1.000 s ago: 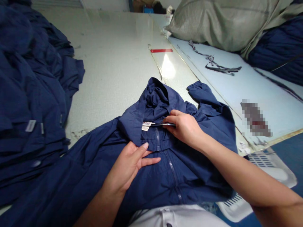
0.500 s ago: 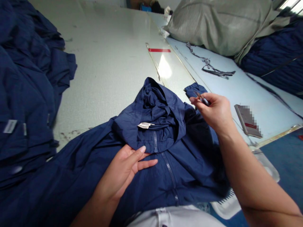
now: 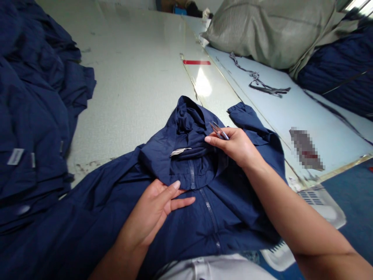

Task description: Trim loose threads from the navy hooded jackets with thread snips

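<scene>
A navy hooded jacket (image 3: 116, 194) lies spread in front of me, its hood open upward. Inside the neck shows a white label (image 3: 180, 151), and a zipper (image 3: 209, 210) runs down the front. My left hand (image 3: 159, 206) grips the collar edge beside the zipper, thumb on top and some fingers underneath. Over the right side of the hood, my right hand (image 3: 233, 142) is closed around small thread snips (image 3: 220, 131), their blades pointing up and left. One jacket sleeve (image 3: 247, 118) stretches away beyond my right hand.
More navy garments (image 3: 35, 97) are heaped at the left. A large grey sack (image 3: 271, 31) and a navy bundle (image 3: 338, 70) stand at the back right, near dark cords (image 3: 268, 89). A blurred-out phone-like object (image 3: 305, 149) lies right. Below the table edge is a white plastic basket (image 3: 329, 210).
My right hand has moved left with the snips, from the sleeve to above the hood opening. The label and inner hood cloth have shifted slightly. My left hand keeps its hold.
</scene>
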A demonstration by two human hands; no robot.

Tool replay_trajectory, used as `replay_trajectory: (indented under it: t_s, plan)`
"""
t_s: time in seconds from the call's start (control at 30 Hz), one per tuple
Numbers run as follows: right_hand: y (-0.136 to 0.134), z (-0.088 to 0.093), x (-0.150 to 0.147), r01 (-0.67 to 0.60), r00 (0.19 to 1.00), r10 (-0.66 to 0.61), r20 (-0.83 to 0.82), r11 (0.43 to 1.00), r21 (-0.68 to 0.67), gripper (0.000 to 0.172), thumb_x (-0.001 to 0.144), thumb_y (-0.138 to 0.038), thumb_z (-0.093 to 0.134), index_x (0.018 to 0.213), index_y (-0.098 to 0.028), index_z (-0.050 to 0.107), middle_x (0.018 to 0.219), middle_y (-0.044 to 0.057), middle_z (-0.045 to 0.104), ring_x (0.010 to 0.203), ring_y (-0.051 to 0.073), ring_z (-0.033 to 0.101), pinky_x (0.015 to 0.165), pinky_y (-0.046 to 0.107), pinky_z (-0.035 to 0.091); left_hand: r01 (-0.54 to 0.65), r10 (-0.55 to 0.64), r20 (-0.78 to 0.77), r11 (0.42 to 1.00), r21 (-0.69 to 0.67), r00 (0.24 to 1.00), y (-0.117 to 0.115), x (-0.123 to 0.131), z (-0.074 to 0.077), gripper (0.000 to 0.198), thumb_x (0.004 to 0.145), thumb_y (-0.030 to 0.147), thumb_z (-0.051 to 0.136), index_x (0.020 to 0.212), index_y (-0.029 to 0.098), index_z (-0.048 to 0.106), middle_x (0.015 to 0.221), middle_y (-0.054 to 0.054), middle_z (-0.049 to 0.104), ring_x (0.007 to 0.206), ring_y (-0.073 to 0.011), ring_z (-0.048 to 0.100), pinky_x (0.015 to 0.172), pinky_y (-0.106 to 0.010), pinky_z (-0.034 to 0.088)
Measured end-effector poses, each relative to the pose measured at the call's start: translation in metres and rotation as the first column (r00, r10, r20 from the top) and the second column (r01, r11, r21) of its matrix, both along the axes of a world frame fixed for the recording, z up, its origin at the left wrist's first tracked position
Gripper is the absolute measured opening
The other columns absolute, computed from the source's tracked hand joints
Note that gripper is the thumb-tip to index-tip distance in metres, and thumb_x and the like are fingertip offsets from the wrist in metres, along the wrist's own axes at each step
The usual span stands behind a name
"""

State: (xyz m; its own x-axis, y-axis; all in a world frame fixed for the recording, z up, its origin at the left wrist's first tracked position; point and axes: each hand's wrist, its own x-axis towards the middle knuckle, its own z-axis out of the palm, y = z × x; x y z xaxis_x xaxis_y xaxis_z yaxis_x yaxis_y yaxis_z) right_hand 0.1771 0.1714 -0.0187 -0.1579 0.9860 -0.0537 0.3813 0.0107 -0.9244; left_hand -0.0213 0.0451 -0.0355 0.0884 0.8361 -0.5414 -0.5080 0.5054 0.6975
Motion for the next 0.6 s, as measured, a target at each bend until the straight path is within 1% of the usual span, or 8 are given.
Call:
replay_trajectory:
  t_s: [0.07,0.17,0.27,0.33,0.4,0.5,0.57,0.6]
  plan:
    - [0.003,0.004,0.004,0.013,0.995,-0.024,-0.092,0.994,-0.111,0.039,0.064,-0.050,0.081,0.072,-0.014,0.068,0.053,-0.006,0.050,0.046,0.006,0.037,0.045,0.022,0.027,-0.004,0.004,-0.003,1.000,-0.001,1.000,0.000,0.000,-0.001,0.011,0.080,0.018,0.075,0.089,0.015,0.069,0.091,-0.003,0.074,0.081,-0.0166,0.068,0.075,-0.041,0.066]
    - [0.006,0.011,0.006,-0.033,0.975,-0.021,-0.221,0.971,-0.238,0.046,0.057,-0.053,0.084,0.066,-0.016,0.058,0.047,-0.010,0.038,0.040,0.003,0.025,0.040,0.021,0.014,-0.009,0.009,-0.004,1.000,0.000,1.000,-0.002,-0.001,-0.002,0.013,0.080,0.018,0.075,0.092,0.015,0.069,0.092,-0.003,0.074,0.082,-0.0172,0.068,0.075,-0.041,0.066]
    - [0.009,0.017,0.008,-0.083,0.941,-0.026,-0.338,0.948,-0.306,0.051,0.052,-0.051,0.088,0.069,-0.018,0.054,0.049,-0.012,0.035,0.039,0.002,0.020,0.039,0.021,0.008,-0.004,0.004,-0.001,1.000,0.003,1.000,-0.002,-0.002,-0.001,0.014,0.081,0.018,0.075,0.093,0.015,0.069,0.094,-0.004,0.074,0.083,-0.0174,0.068,0.075,-0.041,0.066]
    - [0.012,0.021,0.011,-0.104,0.923,-0.029,-0.383,0.941,-0.322,0.051,0.052,-0.048,0.089,0.068,-0.018,0.052,0.050,-0.012,0.035,0.040,0.002,0.019,0.039,0.021,0.007,0.008,-0.008,-0.002,1.000,0.005,1.000,-0.002,-0.002,0.001,0.014,0.081,0.018,0.074,0.094,0.015,0.069,0.096,-0.005,0.074,0.084,-0.0176,0.069,0.075,-0.040,0.066]
    - [0.016,0.025,0.015,-0.108,0.914,-0.026,-0.405,0.947,-0.304,0.049,0.055,-0.046,0.088,0.067,-0.019,0.049,0.052,-0.011,0.036,0.041,0.002,0.020,0.039,0.020,0.008,0.017,-0.017,-0.001,1.000,0.012,1.000,-0.002,-0.002,0.002,0.014,0.082,0.018,0.074,0.094,0.015,0.070,0.096,-0.005,0.074,0.084,-0.0177,0.068,0.075,-0.040,0.066]
    - [0.024,0.031,0.022,-0.082,0.918,-0.015,-0.397,0.971,-0.227,0.044,0.062,-0.044,0.085,0.068,-0.020,0.048,0.053,-0.010,0.033,0.041,0.003,0.020,0.039,0.021,0.010,0.020,-0.020,0.004,1.000,0.019,1.000,-0.001,-0.001,0.003,0.013,0.080,0.018,0.075,0.091,0.015,0.071,0.094,-0.005,0.074,0.083,-0.0176,0.068,0.075,-0.039,0.066]
    - [0.032,0.033,0.027,0.003,0.947,-0.045,-0.319,0.991,-0.132,0.037,0.072,-0.047,0.077,0.070,-0.020,0.052,0.052,-0.010,0.031,0.041,0.005,0.020,0.039,0.022,0.015,0.017,-0.017,0.003,1.000,0.019,1.000,0.000,-0.001,0.003,0.012,0.079,0.018,0.077,0.088,0.015,0.071,0.095,-0.005,0.074,0.082,-0.0176,0.068,0.074,-0.039,0.066]
    - [0.036,0.033,0.029,0.069,0.968,-0.080,-0.239,0.996,-0.051,0.033,0.076,-0.047,0.072,0.070,-0.019,0.055,0.052,-0.009,0.034,0.042,0.006,0.024,0.040,0.022,0.020,0.017,-0.017,0.003,1.000,0.018,1.000,0.000,-0.001,0.003,0.012,0.078,0.018,0.077,0.088,0.015,0.071,0.095,-0.005,0.074,0.083,-0.0178,0.068,0.075,-0.040,0.066]
